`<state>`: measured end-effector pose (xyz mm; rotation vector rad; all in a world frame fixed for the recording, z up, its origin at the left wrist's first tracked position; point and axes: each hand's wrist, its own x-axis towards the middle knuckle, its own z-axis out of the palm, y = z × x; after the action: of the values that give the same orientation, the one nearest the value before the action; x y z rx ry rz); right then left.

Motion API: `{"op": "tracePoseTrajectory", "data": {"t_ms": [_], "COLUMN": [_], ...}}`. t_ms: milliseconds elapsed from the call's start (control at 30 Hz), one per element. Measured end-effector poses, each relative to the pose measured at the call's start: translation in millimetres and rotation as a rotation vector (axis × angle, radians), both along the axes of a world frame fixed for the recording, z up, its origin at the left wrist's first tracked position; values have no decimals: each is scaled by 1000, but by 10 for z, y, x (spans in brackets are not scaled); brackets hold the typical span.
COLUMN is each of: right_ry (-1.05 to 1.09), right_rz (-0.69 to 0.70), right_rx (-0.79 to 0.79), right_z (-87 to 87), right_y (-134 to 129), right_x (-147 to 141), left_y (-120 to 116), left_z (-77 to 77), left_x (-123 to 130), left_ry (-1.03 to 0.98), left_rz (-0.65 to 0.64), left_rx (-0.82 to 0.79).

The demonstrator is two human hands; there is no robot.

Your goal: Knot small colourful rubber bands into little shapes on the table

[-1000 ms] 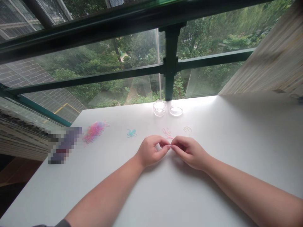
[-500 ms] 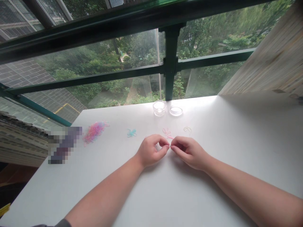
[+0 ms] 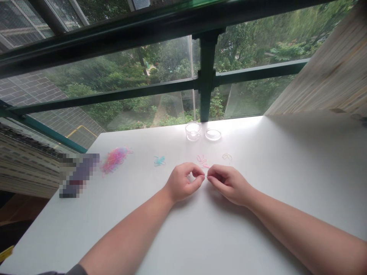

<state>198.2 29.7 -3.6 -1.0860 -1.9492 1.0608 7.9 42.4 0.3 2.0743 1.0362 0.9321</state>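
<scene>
Your left hand (image 3: pixel 185 183) and right hand (image 3: pixel 231 186) both pinched a tiny strand (image 3: pixel 205 176) between them, near the pink bands (image 3: pixel 202 160); probably light, soft and stretchy, it seemed best gripped at the ends.

- White tabletop (image 3: pixel 183 240), running from near to far, up to the window
- Dark green window frame (image 3: pixel 207 72) along the far side — thick rail above, thinner bar below
- Leafy trees (image 3: pixel 172 57) outside; grey brickwork (image 3: pixel 48 93) at far left
- Pale streaked surface (image 3: pixel 318 76) at right — curtain or wall, unclear
- Daylight glaring on the tabletop's far edge, shade towards the right
</scene>
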Motion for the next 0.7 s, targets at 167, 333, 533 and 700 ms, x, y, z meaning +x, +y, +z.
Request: {"op": "tracePoseTrajectory", "data": {"t_ms": [167, 333, 533, 700], "right_ry": [-16, -25, -26, -19], "right_rz": [2, 16, 18, 22], "right_rx": [-5, -10, 3, 1], "right_z": [-5, -4, 6, -2], "right_y": [4, 3, -1, 0], "right_x": [7, 8, 2, 3], "left_y": [4, 5, 0, -2], "left_z": [-4, -10, -9, -13], "left_x": [2, 6, 7, 9], "left_ry": [-4, 8, 2, 9], "left_rz": [1, 16, 17, 23], "left_rx": [2, 5, -6, -5]}}
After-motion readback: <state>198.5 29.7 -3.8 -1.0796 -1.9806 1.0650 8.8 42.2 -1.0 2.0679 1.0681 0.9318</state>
